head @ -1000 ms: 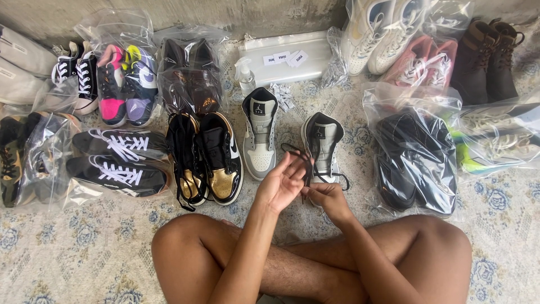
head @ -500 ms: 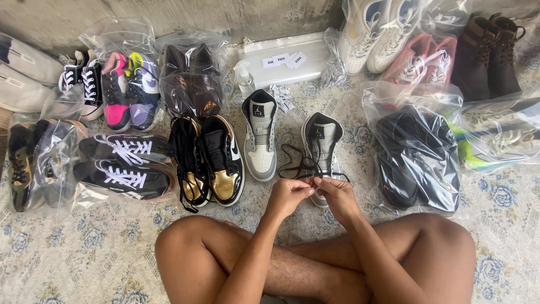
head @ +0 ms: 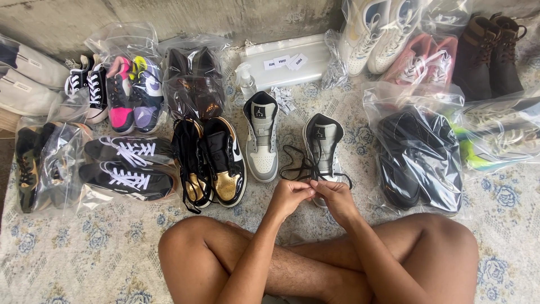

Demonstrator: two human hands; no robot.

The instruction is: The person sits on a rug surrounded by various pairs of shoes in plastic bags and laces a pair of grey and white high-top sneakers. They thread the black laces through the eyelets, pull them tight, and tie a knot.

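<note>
Pale floral-patterned rug (head: 67,264) spread over the floor, rough concrete wall (head: 225,14) behind. Seated cross-legged on it, bare knees forward. Grey-and-white high-top sneaker with black collar (head: 322,147) lying flat just beyond the hands, toe toward the knees, black shoelace (head: 298,163) looped loosely across its front. Left hand (head: 288,197) and right hand (head: 337,198) meeting over the toe of that sneaker, fingers (head: 306,189) pinched together on the black shoelace, fingertips of both hands touching. Just left of that sneaker, its matching grey-and-white high-top (head: 262,138), standing apart and unlaced. Further left of it, a black-and-gold high-top pair (head: 216,163) with loose black laces, then a black low-top pair with white laces (head: 126,169). Right of the laced sneaker, a dark pair in a clear plastic bag (head: 419,155). Behind it, near the wall, a small clear spray bottle (head: 246,81) and a flat clear plastic case with white paper slips (head: 284,56). Far right of it, brown boots (head: 489,53).
</note>
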